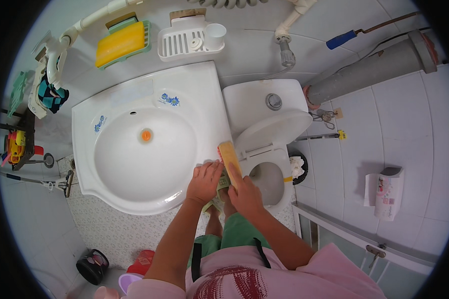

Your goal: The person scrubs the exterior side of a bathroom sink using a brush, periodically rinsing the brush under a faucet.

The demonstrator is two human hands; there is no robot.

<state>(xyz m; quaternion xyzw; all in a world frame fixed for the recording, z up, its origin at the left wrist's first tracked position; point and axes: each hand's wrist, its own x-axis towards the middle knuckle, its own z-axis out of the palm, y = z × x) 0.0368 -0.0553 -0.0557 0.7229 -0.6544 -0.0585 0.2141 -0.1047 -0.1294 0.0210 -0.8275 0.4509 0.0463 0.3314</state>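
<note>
In my right hand (248,195) is a scrub brush with a light wooden back (230,159), the index finger laid along it. Reddish bristles (220,152) show along the brush's left side, beside the right edge of the white ceramic washbasin (146,179). My left hand (205,183) lies over the basin's right rim, its fingertips close to the bristles. Whether those fingers touch the bristles or press on the rim is hard to tell. An orange plug (146,135) sits at the drain in the bowl.
Right of the basin stands a toilet (271,187) with its lid raised. Above hang a soap rack with a yellow sponge (120,45) and a white rack (191,39) with a cup. A waste bin (304,168) and a grey pipe (363,71) are on the right. Buckets (92,267) stand lower left.
</note>
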